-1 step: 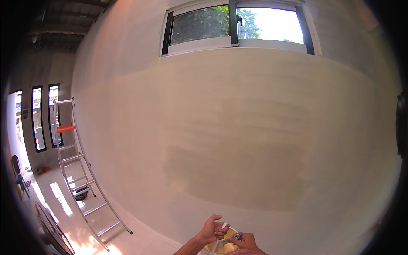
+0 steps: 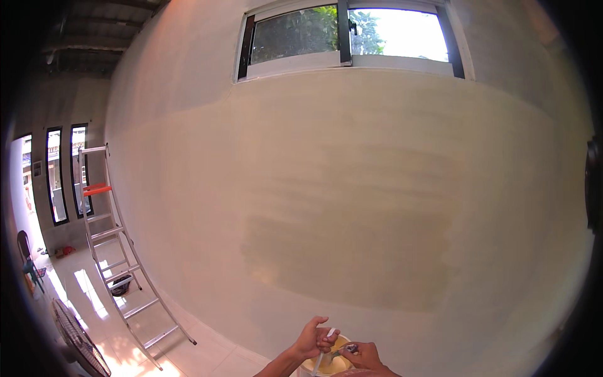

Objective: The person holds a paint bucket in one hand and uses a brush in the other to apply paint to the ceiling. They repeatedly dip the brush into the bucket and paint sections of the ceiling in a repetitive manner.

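Observation:
At the bottom middle, my left hand [image 2: 312, 339] is closed round the white handle [image 2: 319, 361] of a bucket [image 2: 341, 343], its thumb pointing up and to the right. Pale yellow, paint-like stuff shows inside the bucket. On the right side of the rim, my right hand [image 2: 367, 356] is closed round a small tool with a greyish handle [image 2: 352, 347]. The tool's lower end reaches over the bucket's opening, and its kind is too small to make out. Behind both hands rises a pale wall [image 2: 188, 207] with a darker, damp-looking patch [image 2: 352, 257].
An aluminium ladder [image 2: 141, 308] with an orange step stands at the left along the wall. A fan [image 2: 78, 336] is at the lower left on the shiny tiled floor [image 2: 217, 355]. High in the wall sits a sliding window [image 2: 295, 38]. A dark object [image 2: 592, 185] shows at the right edge.
My right hand with the small tool has shifted very slightly to the right. My left hand keeps its hold on the bucket handle.

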The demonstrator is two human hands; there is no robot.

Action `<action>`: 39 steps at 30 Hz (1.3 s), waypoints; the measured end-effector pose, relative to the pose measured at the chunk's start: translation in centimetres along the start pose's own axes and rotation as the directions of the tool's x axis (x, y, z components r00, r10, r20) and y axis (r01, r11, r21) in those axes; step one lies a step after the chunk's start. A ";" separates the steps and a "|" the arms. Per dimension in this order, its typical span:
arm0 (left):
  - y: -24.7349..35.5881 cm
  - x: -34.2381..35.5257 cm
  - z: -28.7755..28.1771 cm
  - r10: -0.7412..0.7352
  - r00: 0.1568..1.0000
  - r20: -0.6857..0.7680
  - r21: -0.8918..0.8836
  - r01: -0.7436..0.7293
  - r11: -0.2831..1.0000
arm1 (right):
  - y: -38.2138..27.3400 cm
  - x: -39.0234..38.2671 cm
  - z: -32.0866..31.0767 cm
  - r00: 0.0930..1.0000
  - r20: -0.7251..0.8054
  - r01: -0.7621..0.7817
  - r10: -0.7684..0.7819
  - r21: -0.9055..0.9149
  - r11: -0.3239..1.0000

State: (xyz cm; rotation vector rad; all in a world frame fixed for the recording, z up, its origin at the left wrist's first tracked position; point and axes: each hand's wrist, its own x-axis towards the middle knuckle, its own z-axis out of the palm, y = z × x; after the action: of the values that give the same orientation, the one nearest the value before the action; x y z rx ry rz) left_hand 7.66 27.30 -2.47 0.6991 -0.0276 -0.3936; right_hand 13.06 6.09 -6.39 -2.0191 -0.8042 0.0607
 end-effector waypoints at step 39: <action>-0.1 1.6 -1.2 0.106 0.989 -0.107 0.173 -0.086 0.981 | 1.4 0.8 -0.8 0.981 -0.093 0.129 -0.172 -0.353 0.927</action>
State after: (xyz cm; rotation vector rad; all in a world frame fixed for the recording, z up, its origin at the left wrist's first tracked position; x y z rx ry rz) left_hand 9.30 27.42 -3.65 0.8832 0.0153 -0.2590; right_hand 14.69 5.42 -6.82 -2.2542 -0.9393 -0.3108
